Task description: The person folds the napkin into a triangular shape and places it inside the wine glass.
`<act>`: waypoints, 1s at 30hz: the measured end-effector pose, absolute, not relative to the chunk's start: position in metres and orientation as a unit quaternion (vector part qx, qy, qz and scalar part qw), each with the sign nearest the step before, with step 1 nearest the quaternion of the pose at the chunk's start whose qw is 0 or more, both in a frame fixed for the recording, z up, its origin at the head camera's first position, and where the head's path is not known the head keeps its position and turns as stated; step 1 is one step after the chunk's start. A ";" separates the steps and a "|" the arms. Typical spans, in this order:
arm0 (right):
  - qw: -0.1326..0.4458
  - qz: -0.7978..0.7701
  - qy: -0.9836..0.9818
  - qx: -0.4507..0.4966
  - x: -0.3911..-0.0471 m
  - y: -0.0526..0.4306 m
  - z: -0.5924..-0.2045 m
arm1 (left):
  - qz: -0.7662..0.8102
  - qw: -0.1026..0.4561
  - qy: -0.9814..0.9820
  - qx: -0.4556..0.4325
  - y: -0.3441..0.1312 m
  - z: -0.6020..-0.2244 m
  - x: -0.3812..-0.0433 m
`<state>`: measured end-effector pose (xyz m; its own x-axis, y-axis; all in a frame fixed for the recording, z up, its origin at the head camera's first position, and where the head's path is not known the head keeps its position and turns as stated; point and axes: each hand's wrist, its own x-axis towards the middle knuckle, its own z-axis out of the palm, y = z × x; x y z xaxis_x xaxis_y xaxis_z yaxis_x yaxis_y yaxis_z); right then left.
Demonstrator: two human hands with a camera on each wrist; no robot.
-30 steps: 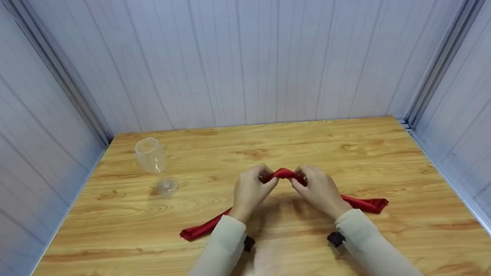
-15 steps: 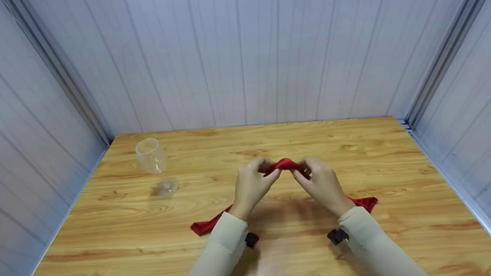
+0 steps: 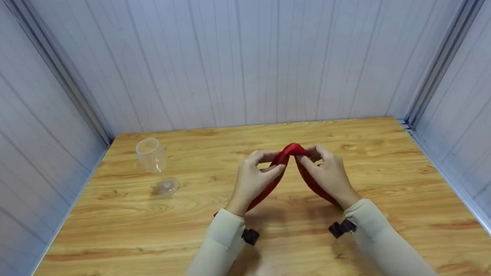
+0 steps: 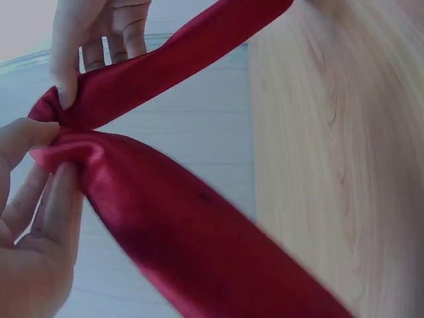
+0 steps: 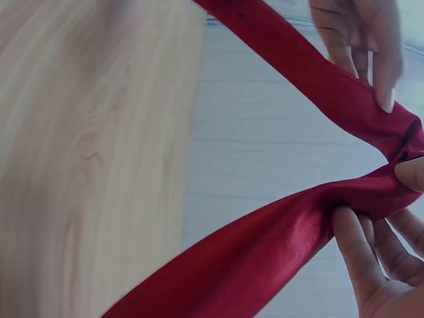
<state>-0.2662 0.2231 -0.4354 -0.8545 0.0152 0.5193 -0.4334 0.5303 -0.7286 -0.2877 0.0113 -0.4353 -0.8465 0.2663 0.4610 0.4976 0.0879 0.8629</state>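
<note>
A shiny red satin cloth [image 3: 294,149], folded into a long band, is raised above the table and bent at its middle into an arch. My left hand [image 3: 251,181] pinches it just left of the bend, thumb against fingers. Just right of the bend, my right hand [image 3: 329,174] pinches it the same way. In the left wrist view the cloth [image 4: 165,212] gathers into creases at the pinch and widens toward the near end. Both tails hang down beside my wrists; the sleeves and hands hide part of them in the head view.
A clear stemmed wine glass [image 3: 151,157] stands upright at the left rear of the wooden table [image 3: 117,251]. Pale panelled walls [image 3: 238,54] enclose the table at the back and on both sides.
Both hands have risen and moved away from me, lifting the cloth's middle. Its bend has sharpened, and its tails have drawn inward from the table. The glass has stayed put.
</note>
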 end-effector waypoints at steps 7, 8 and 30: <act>0.197 0.533 -0.814 0.122 -0.265 0.221 -0.416 | -0.670 0.076 -0.703 -0.226 0.015 -0.422 -0.285; 0.190 0.546 -0.806 0.123 -0.265 0.221 -0.414 | -0.667 0.081 -0.707 -0.222 0.015 -0.420 -0.285; 0.156 0.634 -0.740 0.161 -0.263 0.214 -0.391 | -0.663 0.122 -0.689 -0.267 0.026 -0.410 -0.284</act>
<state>-0.2632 0.2138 -0.3907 -0.8993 -0.0399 0.4355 -0.4364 0.1455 -0.8879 -0.2837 0.0263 -0.4099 -0.8275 0.2055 0.5224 0.5300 -0.0209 0.8477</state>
